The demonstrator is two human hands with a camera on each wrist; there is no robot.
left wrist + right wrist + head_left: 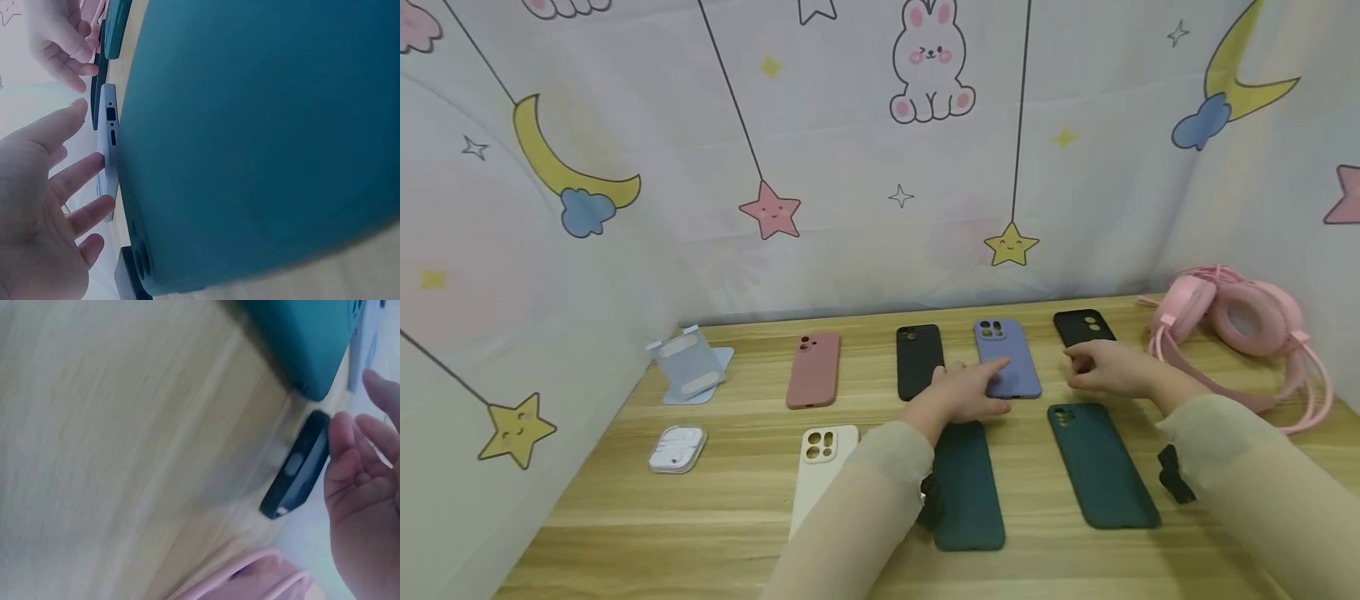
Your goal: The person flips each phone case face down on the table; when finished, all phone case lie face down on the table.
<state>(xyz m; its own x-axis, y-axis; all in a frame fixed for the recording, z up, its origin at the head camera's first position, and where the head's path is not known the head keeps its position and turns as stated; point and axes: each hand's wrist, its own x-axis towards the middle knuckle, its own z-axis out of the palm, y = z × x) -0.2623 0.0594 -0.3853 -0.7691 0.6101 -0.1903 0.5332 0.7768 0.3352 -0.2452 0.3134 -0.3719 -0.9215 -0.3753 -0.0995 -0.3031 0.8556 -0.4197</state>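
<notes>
My left hand (961, 393) is over the near end of a purple phone case (1017, 358), its fingers spread and relaxed. In the left wrist view, a fingertip comes up to the edge of that case (107, 144); whether it touches I cannot tell. Farther right, my right hand (1108, 367) is at the near end of a black phone case (1078, 327), fingers loosely bent. The right wrist view has its fingertips against or just beside the black case (297, 465), not gripped round it. Dark green phone cases lie nearer, one below my left wrist (967, 492), another (1103, 467) right of it.
Another black case (919, 358), a pink case (814, 371) and a cream case (808, 479), partly behind my left sleeve, lie leftward. Farther left are boxed earphones (677, 450) and a pale blue stand (688, 367). Pink headphones (1255, 317) lie beyond my right forearm. A printed curtain (850, 150) hangs behind.
</notes>
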